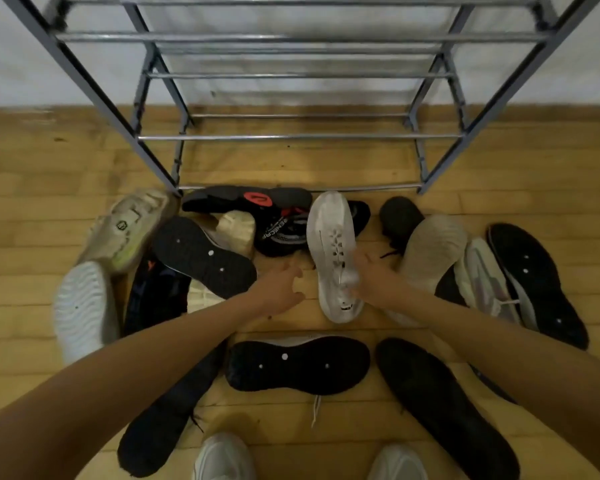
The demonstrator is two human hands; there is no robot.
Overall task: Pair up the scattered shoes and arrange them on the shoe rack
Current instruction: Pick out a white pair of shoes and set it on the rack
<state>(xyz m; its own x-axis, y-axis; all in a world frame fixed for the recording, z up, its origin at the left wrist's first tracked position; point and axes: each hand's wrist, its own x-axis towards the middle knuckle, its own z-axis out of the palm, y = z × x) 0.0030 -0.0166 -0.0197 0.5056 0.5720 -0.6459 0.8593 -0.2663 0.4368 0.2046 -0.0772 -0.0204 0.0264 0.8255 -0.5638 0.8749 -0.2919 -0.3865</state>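
Note:
A metal shoe rack (291, 136) stands against the wall with bare rungs. Shoes lie scattered on the floor before it, many sole up. My right hand (371, 278) grips a white sneaker (333, 237) by its side, near the heel end. My left hand (281, 285) hovers just left of that sneaker, fingers apart, holding nothing. A black shoe with a red sole patch (250, 199) lies at the rack's foot. A beige-soled shoe (430, 251) lies to the right of my right hand.
Black-soled shoes lie at the centre left (205, 258), near centre (298, 365), lower right (444, 407) and far right (537, 282). A white-soled shoe (80, 310) and a beige one (129, 230) lie at left. My own white shoes (222, 459) show at the bottom edge. Floor is wooden.

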